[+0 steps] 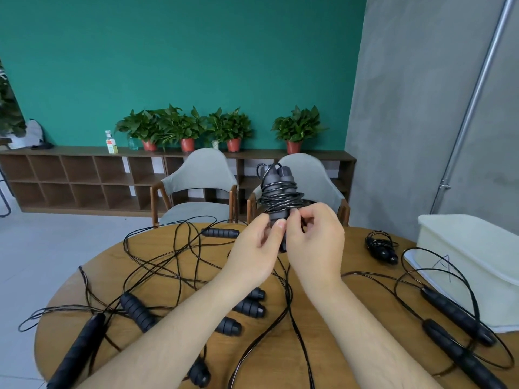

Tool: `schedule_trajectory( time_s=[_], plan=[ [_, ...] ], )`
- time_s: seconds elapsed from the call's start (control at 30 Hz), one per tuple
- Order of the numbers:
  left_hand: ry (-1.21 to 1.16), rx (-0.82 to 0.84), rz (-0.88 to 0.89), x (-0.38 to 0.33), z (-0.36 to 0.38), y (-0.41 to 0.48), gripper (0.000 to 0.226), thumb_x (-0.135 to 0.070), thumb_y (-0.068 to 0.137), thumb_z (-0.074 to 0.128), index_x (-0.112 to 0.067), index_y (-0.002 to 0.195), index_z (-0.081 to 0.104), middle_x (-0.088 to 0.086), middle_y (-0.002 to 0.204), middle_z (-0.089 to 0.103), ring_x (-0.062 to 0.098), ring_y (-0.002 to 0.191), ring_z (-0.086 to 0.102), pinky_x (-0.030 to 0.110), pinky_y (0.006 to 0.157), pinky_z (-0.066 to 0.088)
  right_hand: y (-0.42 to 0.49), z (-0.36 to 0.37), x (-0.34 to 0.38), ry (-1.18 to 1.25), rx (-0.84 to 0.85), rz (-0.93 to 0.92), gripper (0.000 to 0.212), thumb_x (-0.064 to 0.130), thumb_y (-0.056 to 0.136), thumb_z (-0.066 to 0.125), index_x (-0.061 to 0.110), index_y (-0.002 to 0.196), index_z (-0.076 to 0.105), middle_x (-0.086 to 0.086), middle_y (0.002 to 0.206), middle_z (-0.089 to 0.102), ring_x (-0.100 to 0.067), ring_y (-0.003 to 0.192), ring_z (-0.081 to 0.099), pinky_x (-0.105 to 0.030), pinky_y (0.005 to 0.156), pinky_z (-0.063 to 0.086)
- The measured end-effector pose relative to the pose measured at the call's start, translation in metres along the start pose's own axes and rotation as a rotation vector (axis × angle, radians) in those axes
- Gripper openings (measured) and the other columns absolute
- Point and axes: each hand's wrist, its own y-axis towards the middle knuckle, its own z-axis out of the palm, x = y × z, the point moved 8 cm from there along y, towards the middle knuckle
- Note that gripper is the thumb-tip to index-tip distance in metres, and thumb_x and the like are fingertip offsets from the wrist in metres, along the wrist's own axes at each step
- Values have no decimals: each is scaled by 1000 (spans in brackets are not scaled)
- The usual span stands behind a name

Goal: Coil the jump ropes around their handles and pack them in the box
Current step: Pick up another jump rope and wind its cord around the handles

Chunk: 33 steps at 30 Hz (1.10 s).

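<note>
I hold a pair of grey jump-rope handles (276,182) upright above the round wooden table (331,301), with black cord wound round them. My left hand (254,249) grips the lower part of the handles. My right hand (314,240) pinches the cord beside them; loose cord hangs down from there to the table. A finished coiled rope (382,247) lies at the back right. The white box (474,265) stands at the right edge.
Several uncoiled ropes with black handles (137,311) and tangled cord (174,265) cover the left and near side of the table. Two long handles (455,315) lie by the box. Two grey chairs (200,186) stand behind the table.
</note>
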Motion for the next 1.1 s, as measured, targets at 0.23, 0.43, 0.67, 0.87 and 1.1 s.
schedule_trajectory(
  time_s=[0.23, 0.43, 0.67, 0.87, 1.1],
  plan=[
    [-14, -34, -13, 2, -10, 2, 26, -36, 106, 46, -20, 92, 61, -10, 79, 66, 5, 69, 59, 22, 64, 50, 0, 7, 9, 130, 96, -77, 11, 14, 95, 66, 12, 85, 69, 6, 84, 56, -6, 83, 54, -14, 71, 43],
    [-89, -20, -83, 17, -24, 5, 55, -65, 95, 43, -18, 113, 65, 12, 106, 71, 29, 99, 68, 59, 90, 54, 0, 15, 15, 233, 318, -61, 17, 18, 98, 63, 22, 108, 76, 10, 101, 57, -5, 100, 56, -12, 81, 46],
    [-329, 35, -164, 25, -17, 2, 35, -33, 105, 48, -13, 125, 68, 6, 120, 73, 22, 114, 69, 49, 101, 54, -1, 4, -7, 371, 264, 163, 26, 22, 86, 79, 27, 104, 61, 7, 99, 63, -11, 87, 61, -23, 75, 54],
    [-692, 114, -196, 9, -8, 1, 35, -12, 107, 39, -7, 137, 57, 11, 134, 66, 28, 125, 63, 43, 97, 55, -12, 30, -18, 497, 558, 365, 48, 47, 92, 61, 32, 136, 47, 9, 130, 62, -7, 117, 62, -32, 98, 54],
    [-27, 15, -256, -6, -19, 10, 70, -77, 88, 28, -23, 87, 73, 6, 87, 77, 3, 70, 68, 27, 76, 56, -8, 26, -11, 527, 478, 301, 32, 32, 99, 59, 14, 124, 66, 1, 108, 75, -7, 100, 71, -24, 87, 56]
  ],
)
